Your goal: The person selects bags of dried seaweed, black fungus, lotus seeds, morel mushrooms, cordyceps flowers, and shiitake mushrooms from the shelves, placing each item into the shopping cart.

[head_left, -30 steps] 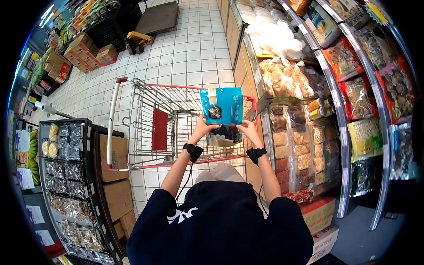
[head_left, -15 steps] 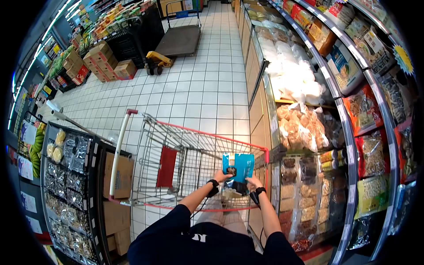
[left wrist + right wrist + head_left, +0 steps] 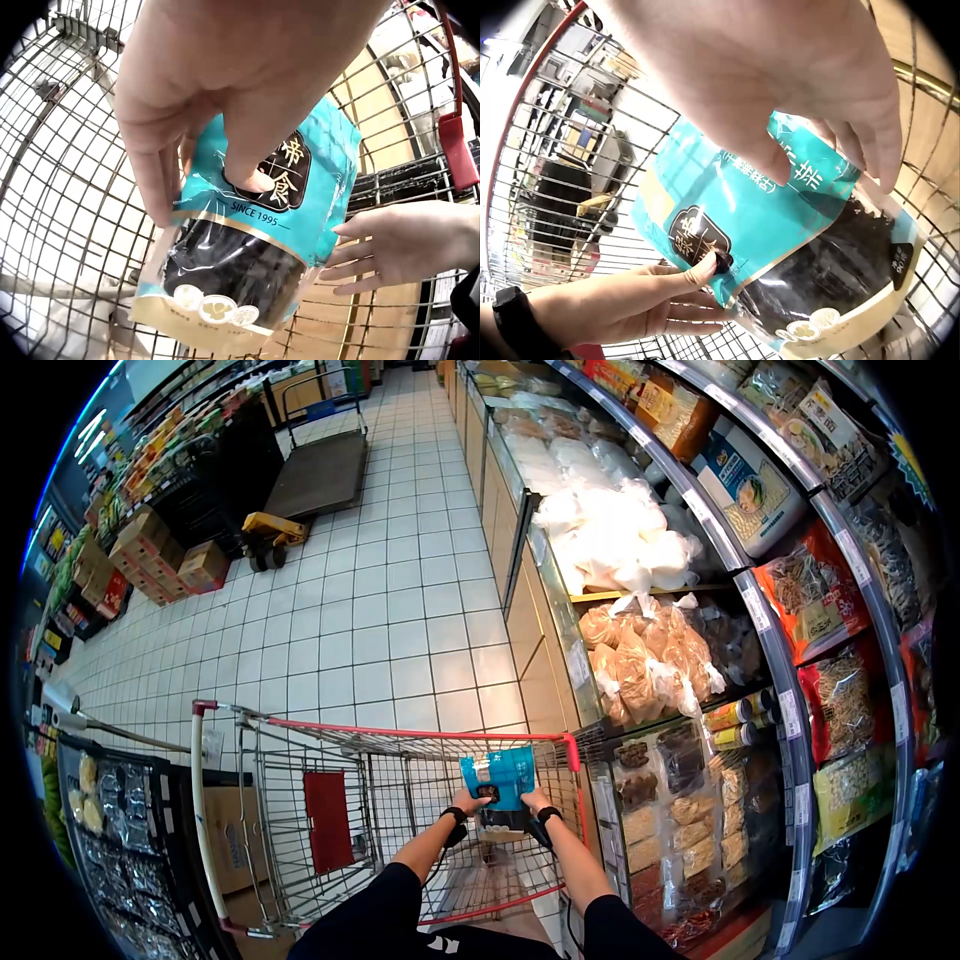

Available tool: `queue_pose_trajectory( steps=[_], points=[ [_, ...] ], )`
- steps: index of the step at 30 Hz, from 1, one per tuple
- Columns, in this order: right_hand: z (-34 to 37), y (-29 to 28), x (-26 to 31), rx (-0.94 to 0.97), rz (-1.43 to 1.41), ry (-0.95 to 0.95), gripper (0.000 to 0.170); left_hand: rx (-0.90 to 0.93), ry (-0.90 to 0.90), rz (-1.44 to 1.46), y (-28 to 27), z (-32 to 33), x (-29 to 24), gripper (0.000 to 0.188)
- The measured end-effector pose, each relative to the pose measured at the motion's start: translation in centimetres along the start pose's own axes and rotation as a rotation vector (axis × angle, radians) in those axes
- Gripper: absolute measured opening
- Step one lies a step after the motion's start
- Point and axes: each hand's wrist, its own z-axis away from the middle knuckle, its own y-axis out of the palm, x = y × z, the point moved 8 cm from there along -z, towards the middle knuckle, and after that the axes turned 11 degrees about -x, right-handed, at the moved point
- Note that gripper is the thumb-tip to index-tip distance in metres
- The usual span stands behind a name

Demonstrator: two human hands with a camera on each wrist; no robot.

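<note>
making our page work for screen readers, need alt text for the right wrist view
A person's left hand and right hand hold a teal bag, its clear lower part showing dark contents. The left hand, with a black band at its wrist, pinches one edge. A wire shopping cart shows behind them.

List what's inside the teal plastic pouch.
The teal plastic pouch holds dark, irregular pieces, seen through its clear lower window. Contents behind the opaque teal upper front are hidden, so fill level can't be told.
</note>
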Motion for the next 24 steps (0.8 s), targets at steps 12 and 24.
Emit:
queue_pose_trajectory(
  steps=[12,24],
  points=[
    [0.9,-0.7,-0.5,0.009,0.191,0.039,0.065,0.161,-0.045,-0.219,2.8,0.2,0.4,0.072],
    [10.4,-6.3,4.2,0.106,-0.097,-0.161,0.054,0.129,0.324,0.029,-0.6,4.5,-3.7,0.051]
  ],
)
